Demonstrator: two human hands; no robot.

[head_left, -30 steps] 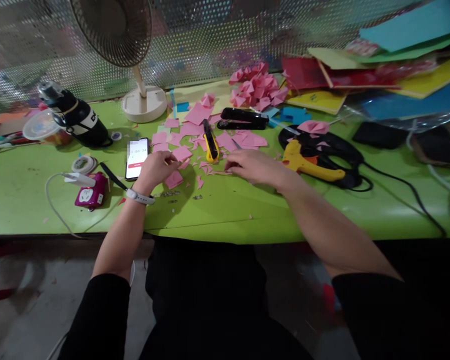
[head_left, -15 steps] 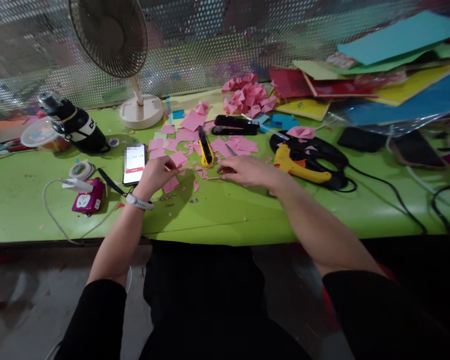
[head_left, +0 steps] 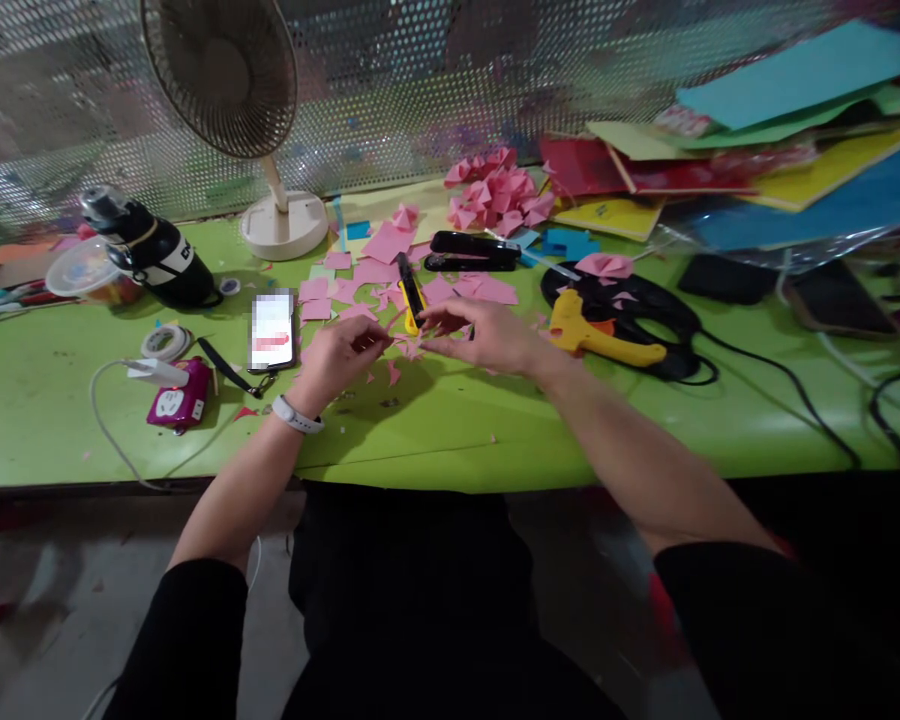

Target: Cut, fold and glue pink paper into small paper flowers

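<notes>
My left hand [head_left: 349, 352] is closed in a pinch over the green table, with a thin edge of pink paper [head_left: 396, 325] at its fingertips. Facing it, my right hand [head_left: 484, 335] has its thumb and fingers apart, and I see nothing held between them. Its fingertips come in front of the yellow and black utility knife [head_left: 411, 290], lying among the scraps; whether they touch it I cannot tell. Flat pink paper pieces [head_left: 495, 288] and small pink offcuts [head_left: 394, 372] lie around both hands. Behind is a heap of folded pink paper shapes [head_left: 499, 190].
A black stapler [head_left: 472, 252] lies behind the knife. Right of my hands, a yellow glue gun [head_left: 607, 340] rests on a black holder with a cord. On the left are a lit phone [head_left: 272, 330], a purple plug adapter [head_left: 180, 400], a tape roll [head_left: 166, 342], a black bottle [head_left: 157, 255] and a fan [head_left: 285, 228].
My left hand has moved right, away from the phone, with pink paper at its fingertips. My right hand has shifted slightly back and left, its thumb and fingers spreading. The hands are closer together.
</notes>
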